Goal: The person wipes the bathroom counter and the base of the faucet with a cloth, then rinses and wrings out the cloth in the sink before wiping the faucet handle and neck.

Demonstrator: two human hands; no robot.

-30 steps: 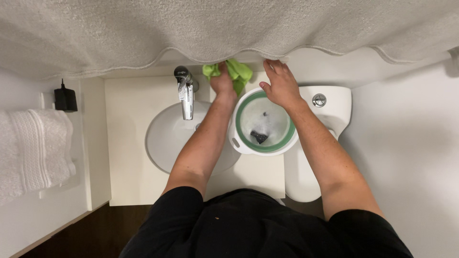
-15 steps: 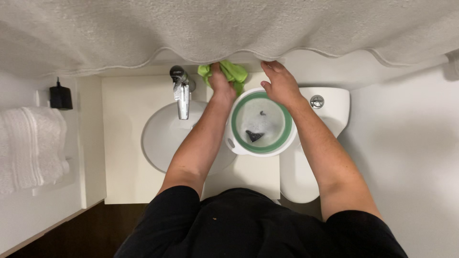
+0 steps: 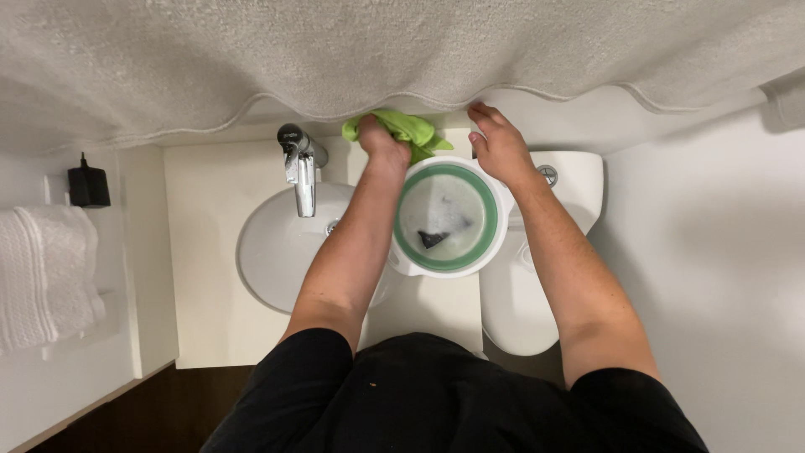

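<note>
The left hand (image 3: 381, 138) is closed in a fist around a green cloth (image 3: 408, 129), the fingers curled tight into the fabric so that loose folds stick out past the knuckles on the far side and to the right. The cloth sits bunched at the back of the counter (image 3: 214, 252), right under the hanging edge of a grey towel (image 3: 402, 50) that fills the top of the view. Just on the near side of these fingers stands a round white bowl (image 3: 447, 216) with a green rim; its far edge is just beside the fist, and whether they touch cannot be told. The bowl holds cloudy water with a small dark object (image 3: 432, 238) lying in it.

The right hand (image 3: 501, 143) lies open, palm down, fingers stretched out and a little apart, the tips reaching to the towel's edge. It holds nothing. Its heel is over the bowl's far right rim, and the cloth is just to the left of its thumb, a narrow gap between them. To the right of these fingers is a white toilet cistern (image 3: 574, 180) with a round flush button (image 3: 547, 174).

To the left of the fist a chrome tap (image 3: 298, 168) points down over an oval white basin (image 3: 281, 252); the left forearm crosses the basin's right edge. Well off to the left hang a folded white towel (image 3: 42, 277) and a small black plug (image 3: 87, 184) on the wall.
</note>
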